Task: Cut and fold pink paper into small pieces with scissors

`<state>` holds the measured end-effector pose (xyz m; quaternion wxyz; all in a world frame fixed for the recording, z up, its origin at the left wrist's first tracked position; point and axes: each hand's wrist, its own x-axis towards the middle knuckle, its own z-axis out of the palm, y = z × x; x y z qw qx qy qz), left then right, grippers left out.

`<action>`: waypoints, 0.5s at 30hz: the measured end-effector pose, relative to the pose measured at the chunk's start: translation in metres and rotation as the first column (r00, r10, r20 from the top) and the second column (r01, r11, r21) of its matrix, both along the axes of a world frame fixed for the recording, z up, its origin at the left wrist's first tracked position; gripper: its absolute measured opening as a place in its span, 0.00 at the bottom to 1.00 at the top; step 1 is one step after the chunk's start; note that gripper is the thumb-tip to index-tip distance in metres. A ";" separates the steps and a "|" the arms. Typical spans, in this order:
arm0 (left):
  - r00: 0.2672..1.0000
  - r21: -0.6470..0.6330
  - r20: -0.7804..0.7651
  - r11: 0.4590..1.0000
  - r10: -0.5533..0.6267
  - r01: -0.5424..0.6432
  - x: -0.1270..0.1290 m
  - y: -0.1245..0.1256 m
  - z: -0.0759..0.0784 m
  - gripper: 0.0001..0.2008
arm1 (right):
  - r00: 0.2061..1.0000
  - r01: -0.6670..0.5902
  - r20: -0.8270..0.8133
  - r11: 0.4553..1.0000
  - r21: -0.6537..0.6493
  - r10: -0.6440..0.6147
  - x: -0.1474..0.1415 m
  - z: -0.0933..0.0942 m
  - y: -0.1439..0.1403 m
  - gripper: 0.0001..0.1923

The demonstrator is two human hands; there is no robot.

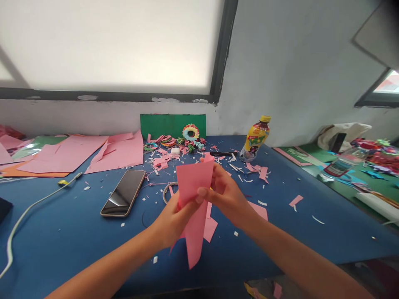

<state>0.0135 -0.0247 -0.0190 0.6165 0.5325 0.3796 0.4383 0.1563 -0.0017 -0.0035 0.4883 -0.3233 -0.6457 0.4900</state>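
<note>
A folded piece of pink paper (195, 178) is held up over the front middle of the blue table, its lower end hanging down to a tapered tip. My left hand (173, 220) grips its left side, the thumb pressed on the front. From the right, my right hand (226, 193) pinches the same paper, thumb in front and fingers behind it. Both thumbs nearly meet at the paper's middle. The fingers behind the paper are partly hidden. Beneath the hands lie pink paper pieces (210, 229) and a ring-shaped roll (168, 193), partly covered.
On the blue table (77, 241), a phone (124, 193) lies left of my hands, near a white cable (34, 203). Pink sheets (62, 155) spread at the back left. Paper scraps (162, 160) litter the back middle. A yellow-capped bottle (256, 139) stands tilted in view at the back right.
</note>
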 end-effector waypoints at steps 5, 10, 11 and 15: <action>0.989 0.111 -0.080 0.985 -0.121 0.129 -0.001 -0.006 0.003 0.23 | 0.945 -0.102 -0.325 0.977 -0.187 0.036 -0.002 -0.006 0.002 0.14; 0.985 0.066 -0.028 0.983 -0.169 0.170 -0.001 -0.011 0.003 0.28 | 0.922 -0.159 -0.385 0.950 -0.268 0.046 0.004 -0.005 0.002 0.14; 0.983 0.044 -0.013 0.982 -0.184 0.184 0.000 -0.011 0.003 0.29 | 0.921 -0.169 -0.387 0.945 -0.280 0.050 0.005 -0.005 0.003 0.15; 0.977 -0.001 0.021 0.978 -0.210 0.211 0.000 -0.012 0.004 0.29 | 0.921 -0.174 -0.386 0.935 -0.309 0.044 0.008 -0.003 0.002 0.19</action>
